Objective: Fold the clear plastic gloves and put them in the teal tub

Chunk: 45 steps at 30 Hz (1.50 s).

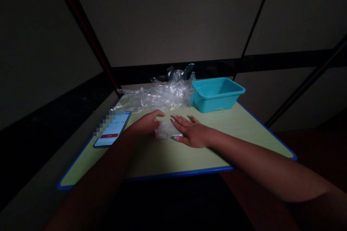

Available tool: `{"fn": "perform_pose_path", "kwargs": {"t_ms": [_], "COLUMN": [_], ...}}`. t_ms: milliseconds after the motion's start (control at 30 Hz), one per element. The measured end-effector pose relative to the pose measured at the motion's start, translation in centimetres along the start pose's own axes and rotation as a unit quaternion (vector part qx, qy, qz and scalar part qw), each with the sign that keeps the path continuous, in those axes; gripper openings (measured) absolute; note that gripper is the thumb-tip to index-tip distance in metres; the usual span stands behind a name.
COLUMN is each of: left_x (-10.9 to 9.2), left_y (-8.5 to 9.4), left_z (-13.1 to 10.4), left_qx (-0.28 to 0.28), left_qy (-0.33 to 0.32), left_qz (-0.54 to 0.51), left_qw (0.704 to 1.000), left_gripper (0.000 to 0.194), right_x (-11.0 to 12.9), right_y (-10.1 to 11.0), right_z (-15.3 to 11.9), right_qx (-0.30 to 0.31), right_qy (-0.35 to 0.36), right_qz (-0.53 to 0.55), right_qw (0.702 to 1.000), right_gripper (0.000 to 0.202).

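Both hands are pressing a small folded plastic bag at desk centre: left hand curled over its edge, right hand lying open and flat. A heap of bags at 12 o'clock is waiting; the teal tub at 1 o'clock looks empty.

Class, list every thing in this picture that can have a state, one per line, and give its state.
Phone: lying flat, screen lit.
Basin: upright, looks empty.
Pile of plastic bags: crumpled, loose on the table.
Small clear bag: flat on the table, pressed between both hands.
Left hand: curled on the bag's edge.
Right hand: flat, fingers spread.
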State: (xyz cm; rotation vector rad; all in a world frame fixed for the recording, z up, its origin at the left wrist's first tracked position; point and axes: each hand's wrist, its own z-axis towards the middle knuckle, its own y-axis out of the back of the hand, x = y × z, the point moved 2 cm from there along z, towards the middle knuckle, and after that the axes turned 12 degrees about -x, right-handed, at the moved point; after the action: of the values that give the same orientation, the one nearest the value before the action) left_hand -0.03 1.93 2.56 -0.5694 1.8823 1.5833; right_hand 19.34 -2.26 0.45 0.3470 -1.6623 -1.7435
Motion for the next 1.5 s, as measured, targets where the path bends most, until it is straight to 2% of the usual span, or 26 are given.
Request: {"fn": "perform_pose_path", "kwargs": {"t_ms": [100, 300, 333, 400, 467, 500, 533, 567, 633, 700, 733, 800, 867, 967, 1067, 1167, 1300, 1400, 1500], "left_x": [-0.1, -0.2, -0.3, -0.6, -1.1, -1.4, -1.8, -2.2, -3.1, -4.0, -4.3, -4.6, -4.6, -4.1, -3.4, -2.7, -1.5, -0.7, -0.1], "left_y": [0.1, 0.1, 0.3, 0.6, 0.9, 0.7, 0.4, -0.2, -2.0, -4.1, -5.2, -6.8, -7.7, -8.2, -8.4, -8.8, -8.9, -8.5, -7.7], "left_z": [0.0, -0.1, -0.1, 0.0, -0.2, -0.4, -0.7, -1.1, -2.1, -3.1, -3.5, -4.1, -4.4, -4.7, -5.3, -6.3, -7.7, -8.5, -9.0], "left_qx": [-0.026, -0.028, -0.054, -0.152, -0.265, -0.302, -0.316, -0.31, -0.253, -0.18, -0.157, -0.135, -0.139, -0.153, -0.154, -0.155, -0.197, -0.214, -0.209], "left_qy": [-0.009, 0.006, -0.008, -0.055, -0.119, -0.153, -0.19, -0.23, -0.303, -0.355, -0.359, -0.337, -0.285, -0.21, -0.179, -0.169, -0.128, -0.107, -0.087], "left_qz": [0.002, 0.028, 0.04, 0.064, 0.077, 0.079, 0.079, 0.077, 0.078, 0.088, 0.1, 0.12, 0.143, 0.173, 0.199, 0.253, 0.339, 0.376, 0.391], "left_qw": [1.0, 0.999, 0.998, 0.985, 0.954, 0.938, 0.926, 0.919, 0.916, 0.913, 0.915, 0.924, 0.937, 0.95, 0.951, 0.94, 0.911, 0.895, 0.892], "left_gripper": [0.045, 0.039, 0.037, 0.037, 0.04, 0.041, 0.042, 0.042, 0.046, 0.053, 0.056, 0.058, 0.061, 0.064, 0.066, 0.068, 0.066, 0.062, 0.061], "right_x": [0.2, 0.7, 0.8, 0.8, 0.8, 0.8, 0.8, 0.8, 0.8, 0.8, 0.7, 0.6, 0.5, 0.5, 0.5, 0.5, 0.3, 0.1, 0.1], "right_y": [0.2, 0.3, 0.3, 0.3, 0.2, 0.2, 0.2, 0.2, 0.1, 0.0, 0.0, -0.1, -0.2, -0.1, -0.1, -0.3, -0.4, -0.4, -0.3], "right_z": [0.0, -0.1, -0.1, -0.1, -0.1, -0.1, 0.0, 0.0, 0.0, 0.1, 0.1, 0.2, 0.2, 0.3, 0.4, 0.4, 0.6, 0.7, 0.6], "right_qx": [0.012, 0.035, 0.034, 0.033, 0.031, 0.031, 0.032, 0.033, 0.037, 0.035, 0.03, 0.021, 0.024, 0.032, 0.035, 0.046, 0.063, 0.068, 0.065], "right_qy": [-0.007, -0.006, -0.007, -0.009, -0.011, -0.011, -0.012, -0.011, -0.007, 0.002, 0.009, 0.029, 0.044, 0.038, 0.019, 0.015, 0.021, 0.026, 0.024], "right_qz": [0.002, -0.004, -0.005, -0.005, -0.003, -0.002, -0.002, -0.003, -0.01, -0.02, -0.024, -0.028, -0.026, -0.012, -0.008, -0.024, -0.035, -0.022, -0.005], "right_qw": [1.0, 0.999, 0.999, 0.999, 0.999, 0.999, 0.999, 0.999, 0.999, 0.999, 0.999, 0.999, 0.998, 0.999, 0.999, 0.999, 0.997, 0.997, 0.998], "right_gripper": [0.072, 0.063, 0.063, 0.064, 0.067, 0.069, 0.07, 0.071, 0.073, 0.074, 0.075, 0.078, 0.081, 0.089, 0.098, 0.097, 0.097, 0.1, 0.104]}}
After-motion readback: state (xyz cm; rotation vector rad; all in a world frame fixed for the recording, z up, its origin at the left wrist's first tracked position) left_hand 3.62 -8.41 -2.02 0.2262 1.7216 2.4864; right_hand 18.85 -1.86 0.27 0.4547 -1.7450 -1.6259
